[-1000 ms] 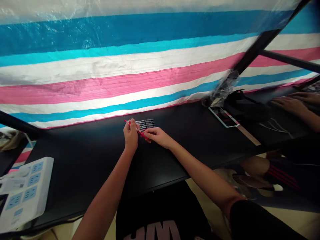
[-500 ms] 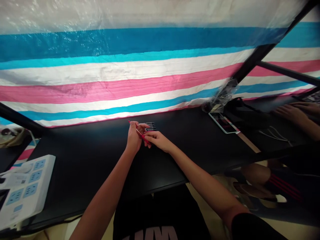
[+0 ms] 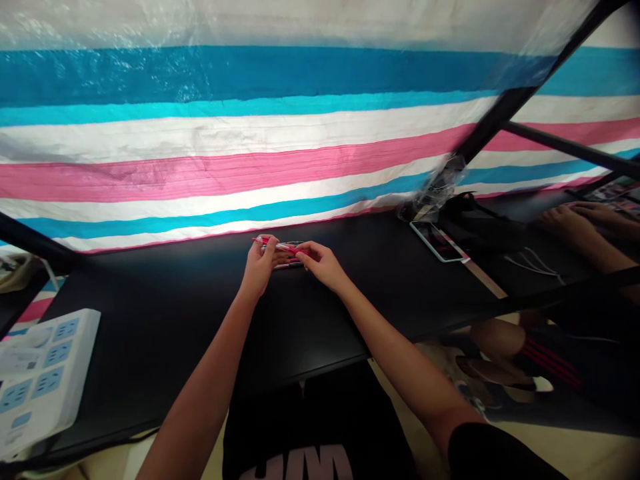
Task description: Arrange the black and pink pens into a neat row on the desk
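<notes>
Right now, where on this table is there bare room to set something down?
Bare: the patch between the power strip and the left hand, and the stretch between the right hand and the phone. Crowded: red pen and dark pens at both hands; bag and cables beyond.

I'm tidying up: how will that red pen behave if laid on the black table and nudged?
The red pen looks thin and straight, so it is probably stiff and light; the left hand and right hand pinch it with fingertips only. If its barrel is round, it would likely roll on the smooth black table.
</notes>
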The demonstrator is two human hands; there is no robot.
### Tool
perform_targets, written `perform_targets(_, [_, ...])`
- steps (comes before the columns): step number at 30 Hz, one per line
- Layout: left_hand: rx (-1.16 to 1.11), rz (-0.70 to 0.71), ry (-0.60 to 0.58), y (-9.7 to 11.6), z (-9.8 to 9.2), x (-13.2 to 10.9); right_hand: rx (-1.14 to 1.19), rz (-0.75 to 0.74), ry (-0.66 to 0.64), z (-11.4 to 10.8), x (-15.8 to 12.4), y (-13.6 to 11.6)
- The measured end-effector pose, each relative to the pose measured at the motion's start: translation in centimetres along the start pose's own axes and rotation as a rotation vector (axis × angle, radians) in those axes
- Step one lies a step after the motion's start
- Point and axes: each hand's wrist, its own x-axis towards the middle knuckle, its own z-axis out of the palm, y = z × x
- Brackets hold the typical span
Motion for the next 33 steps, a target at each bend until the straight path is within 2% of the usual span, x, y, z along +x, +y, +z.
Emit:
perform_targets(4, [0.036, 0.044, 0.046, -0.1, -0.2, 0.2, -0.013, 0.050, -0.045, -0.1, 0.0, -0.1])
perform_targets(10, [0.010, 0.099, 0.122, 0.3, -0.9, 0.5, 0.048, -0.005, 0.126, -0.2, 0.3, 0.0])
perform_targets(18, [-0.055, 0.035, 0.093, 0.6, -1.0, 0.4, 0.081, 0.043, 0.137, -0.3, 0.3, -0.2])
perform_targets(23, [-0.070, -0.029, 0.042, 0.5, -0.8, 0.3, 0.063, 0.039, 0.093, -0.3, 0.2, -0.4])
perform_targets(28, [-0.074, -0.009, 0.088, 0.5, -0.9, 0.4, 0.073, 0.040, 0.130, -0.4, 0.2, -0.5])
perform_targets(33, [-0.103, 0.007, 0.125, 1.0, -1.7, 0.7, 0.229, 0.025, 0.204, -0.6, 0.3, -0.9])
